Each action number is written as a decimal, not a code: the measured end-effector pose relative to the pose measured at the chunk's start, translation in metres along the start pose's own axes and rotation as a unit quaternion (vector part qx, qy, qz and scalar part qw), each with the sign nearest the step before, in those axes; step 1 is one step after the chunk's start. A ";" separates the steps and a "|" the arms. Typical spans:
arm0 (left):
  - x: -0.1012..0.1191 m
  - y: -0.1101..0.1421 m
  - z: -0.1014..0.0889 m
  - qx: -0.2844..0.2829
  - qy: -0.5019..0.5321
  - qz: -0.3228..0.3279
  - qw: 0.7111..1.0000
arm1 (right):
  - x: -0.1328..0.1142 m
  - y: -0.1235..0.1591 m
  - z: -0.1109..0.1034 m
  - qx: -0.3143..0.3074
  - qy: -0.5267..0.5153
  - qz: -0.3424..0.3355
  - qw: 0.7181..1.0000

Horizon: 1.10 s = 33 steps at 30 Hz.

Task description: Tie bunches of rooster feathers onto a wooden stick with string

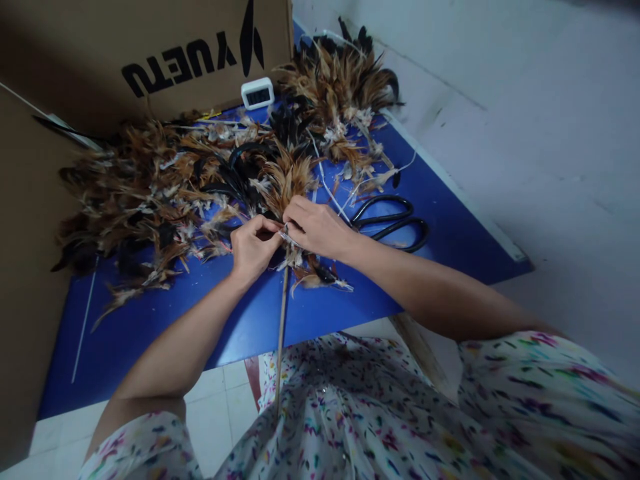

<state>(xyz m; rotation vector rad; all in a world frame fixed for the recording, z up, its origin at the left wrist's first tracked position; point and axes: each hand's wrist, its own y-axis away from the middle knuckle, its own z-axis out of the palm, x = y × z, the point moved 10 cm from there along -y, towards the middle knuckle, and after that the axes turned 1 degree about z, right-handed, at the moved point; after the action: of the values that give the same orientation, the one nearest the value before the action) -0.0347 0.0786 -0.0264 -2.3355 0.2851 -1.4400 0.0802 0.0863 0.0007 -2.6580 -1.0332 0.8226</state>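
Cardboard box point(200, 40) is standing far left, contents not showing. Forearms point(175, 347) are angling in from the near side, hands meeting over the blue table point(165, 320). Left hand point(255, 248) is pinching a pale strip point(290, 238); right hand point(320, 227) is gripping the feather bundle point(291, 177) at its base, mid-table. Stick point(283, 313) is running nearward below the hands.

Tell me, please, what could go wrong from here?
The pale strip at the left hand might slip loose. The scissors lie close to the right forearm; a movement might knock them. The stick reaches past the table edge; leaning in could bump it.
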 end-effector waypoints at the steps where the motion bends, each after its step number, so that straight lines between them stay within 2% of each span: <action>1: 0.000 0.000 0.000 0.000 -0.004 -0.001 1.000 | -0.001 0.000 -0.001 0.001 0.020 0.001 1.000; 4: 0.001 0.000 0.000 0.000 -0.016 -0.004 1.000 | 0.003 0.000 -0.008 0.023 0.051 0.014 0.998; 8: 0.002 0.000 -0.001 0.002 -0.014 -0.008 1.000 | 0.008 0.004 -0.021 0.081 -0.018 0.001 0.997; 11: 0.002 0.000 -0.001 0.004 -0.012 -0.006 1.000 | 0.009 0.004 -0.016 0.063 -0.063 -0.023 0.996; 15: 0.003 0.000 -0.001 0.006 0.003 -0.009 1.000 | 0.011 0.003 -0.006 0.019 -0.065 -0.020 0.998; 23: -0.013 -0.002 0.005 -0.011 0.122 -0.099 0.988 | 0.030 0.005 -0.014 0.048 -0.154 0.076 0.984; 33: -0.024 0.000 0.005 -0.003 0.182 -0.144 0.973 | 0.044 0.006 -0.009 0.029 -0.200 0.137 0.970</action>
<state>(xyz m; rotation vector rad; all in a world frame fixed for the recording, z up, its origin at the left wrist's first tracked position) -0.0407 0.0887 -0.0477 -2.1712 0.0461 -2.0120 0.1155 0.1113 -0.0127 -2.6817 -0.6999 1.4673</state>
